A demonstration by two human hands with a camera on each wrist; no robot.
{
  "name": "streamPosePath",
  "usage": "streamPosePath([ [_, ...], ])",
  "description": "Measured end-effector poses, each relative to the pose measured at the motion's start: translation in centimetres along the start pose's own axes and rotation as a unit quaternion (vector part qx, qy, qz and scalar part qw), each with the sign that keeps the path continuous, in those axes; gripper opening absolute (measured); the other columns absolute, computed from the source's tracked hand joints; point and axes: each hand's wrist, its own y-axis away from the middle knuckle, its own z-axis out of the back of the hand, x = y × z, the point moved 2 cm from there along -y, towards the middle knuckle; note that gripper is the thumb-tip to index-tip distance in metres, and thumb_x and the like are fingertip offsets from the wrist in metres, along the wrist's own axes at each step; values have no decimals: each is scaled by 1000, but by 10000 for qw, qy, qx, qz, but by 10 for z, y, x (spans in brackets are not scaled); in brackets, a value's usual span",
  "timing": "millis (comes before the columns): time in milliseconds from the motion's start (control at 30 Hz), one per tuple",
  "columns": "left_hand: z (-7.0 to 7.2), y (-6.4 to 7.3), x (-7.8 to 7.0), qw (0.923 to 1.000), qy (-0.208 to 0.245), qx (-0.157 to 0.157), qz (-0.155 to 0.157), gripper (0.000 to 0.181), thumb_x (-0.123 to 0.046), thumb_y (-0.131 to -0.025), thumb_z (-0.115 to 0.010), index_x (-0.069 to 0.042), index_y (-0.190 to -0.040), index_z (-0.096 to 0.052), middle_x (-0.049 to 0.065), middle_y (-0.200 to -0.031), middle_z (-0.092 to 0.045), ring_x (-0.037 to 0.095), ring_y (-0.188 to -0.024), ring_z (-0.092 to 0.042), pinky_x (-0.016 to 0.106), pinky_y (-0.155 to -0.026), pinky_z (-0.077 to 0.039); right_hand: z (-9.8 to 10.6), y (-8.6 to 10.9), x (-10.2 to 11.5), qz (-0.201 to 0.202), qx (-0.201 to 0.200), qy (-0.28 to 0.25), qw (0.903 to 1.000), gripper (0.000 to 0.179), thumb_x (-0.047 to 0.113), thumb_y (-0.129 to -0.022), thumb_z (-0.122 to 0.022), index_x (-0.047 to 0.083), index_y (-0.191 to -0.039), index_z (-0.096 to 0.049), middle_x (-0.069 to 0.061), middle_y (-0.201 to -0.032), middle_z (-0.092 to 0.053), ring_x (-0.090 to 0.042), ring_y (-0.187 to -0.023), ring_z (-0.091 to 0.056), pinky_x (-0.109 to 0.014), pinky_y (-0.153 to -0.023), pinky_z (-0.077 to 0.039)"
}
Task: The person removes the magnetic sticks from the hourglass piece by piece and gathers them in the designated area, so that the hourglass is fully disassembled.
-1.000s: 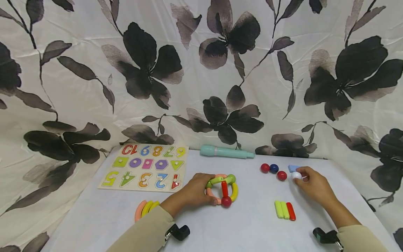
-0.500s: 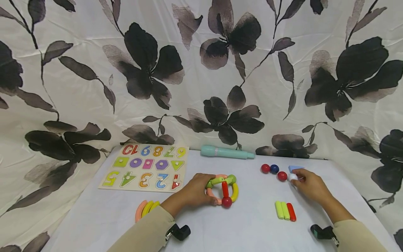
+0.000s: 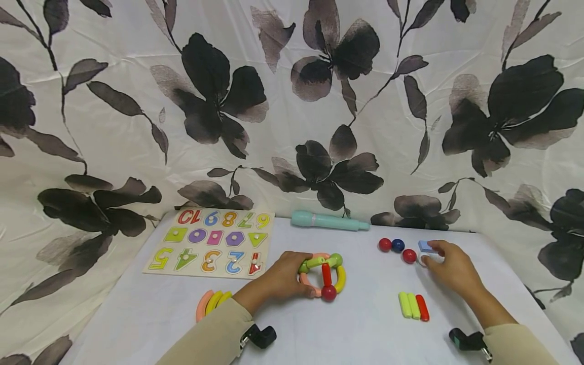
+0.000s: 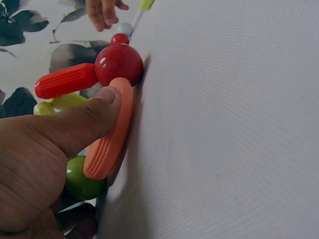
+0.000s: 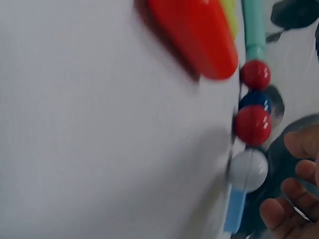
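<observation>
My left hand (image 3: 289,276) grips a ring-like frame of magnetic sticks and balls. Its thumb presses a salmon curved stick (image 4: 117,134) beside a red ball (image 4: 119,64), and a red stick (image 3: 326,274) rises from that ball. A green ball (image 3: 335,260) and a yellow curved stick (image 3: 340,278) form the far and right sides. My right hand (image 3: 453,268) hovers over a white ball (image 5: 248,170), largely covered in the head view. In the right wrist view its loosely bent fingers stand apart from the ball. Beyond lies a light blue block (image 3: 426,247).
Red and blue balls (image 3: 398,246) lie left of the white one. Green and red straight sticks (image 3: 412,306) lie nearer the front. Curved sticks (image 3: 212,302) rest left, below a number puzzle board (image 3: 152,268). A teal tube-like object (image 3: 328,221) lies at the back.
The right hand slid the white ball left, close to the red ball, then let go of it; its fingers now sit nearer the blue block. The left hand has stayed on the frame.
</observation>
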Motion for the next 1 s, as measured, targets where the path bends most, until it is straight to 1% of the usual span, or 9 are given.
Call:
streamPosePath([
  [100,-1,1,0,10000,-15,33,67,91,-45,-75,-91,-11,-149,-51,6,-142,-55,24,-133,-45,44,-112,-40,0,7,18,251,-382,-84,9989,49,18,-93,-73,-7,-133,-59,-32,-126,-59,-51,-116,-54,-67,-94,-47],
  [167,-1,1,1,9999,-38,52,84,89,-42,-75,-92,-12,-149,-52,5,-142,-56,24,-133,-45,44,-112,-40,-2,11,32,476,-493,-165,9975,46,16,-93,-75,-5,-131,-61,-30,-125,-60,-49,-115,-55,-66,-94,-48],
  [233,-2,1,2,9999,-54,66,65,88,-40,-75,-92,-12,-149,-52,4,-141,-56,22,-131,-46,43,-112,-41,-4,15,47,771,-497,-235,9955,44,13,-92,-76,-4,-130,-63,-27,-124,-62,-46,-113,-57,-64,-93,-50],
  [367,-2,1,4,10000,-25,87,20,91,-44,-75,-92,-13,-149,-51,3,-140,-56,21,-129,-46,43,-111,-42,-15,21,78,1277,-287,-246,9911,40,13,-90,-79,0,-126,-67,-20,-120,-67,-39,-109,-62,-57,-88,-56],
  [500,-1,0,3,9998,14,140,113,92,-46,-74,-92,-14,-150,-51,3,-141,-55,21,-130,-46,43,-111,-42,-30,25,104,1526,-4,-131,9882,38,16,-89,-82,7,-123,-71,-12,-117,-69,-33,-106,-64,-50,-84,-58],
  [700,-1,0,2,9997,19,153,171,89,-41,-75,-92,-15,-150,-51,4,-140,-55,22,-131,-46,44,-111,-42,-58,23,128,1895,287,16,9815,38,18,-87,-84,12,-123,-72,-5,-119,-70,-30,-115,-63,-51,-94,-55],
  [767,-1,-1,2,9997,12,150,204,90,-44,-74,-92,-15,-150,-51,4,-141,-56,23,-131,-46,45,-110,-43,-65,22,136,1964,387,11,9798,38,18,-86,-84,14,-122,-72,-4,-120,-69,-28,-114,-63,-48,-93,-56],
  [900,-1,-2,3,9998,-24,131,177,94,-49,-73,-91,-15,-150,-51,4,-141,-56,23,-131,-46,45,-110,-43,-78,17,151,2075,494,-7,9770,35,14,-85,-85,16,-118,-72,0,-116,-69,-22,-105,-65,-41,-87,-59],
  [1000,-2,-2,3,9998,-33,125,121,92,-47,-74,-91,-14,-150,-51,4,-140,-56,22,-130,-46,44,-110,-43,-86,13,158,2113,553,-22,9759,34,12,-84,-85,17,-115,-73,3,-113,-68,-20,-103,-66,-38,-87,-58],
])
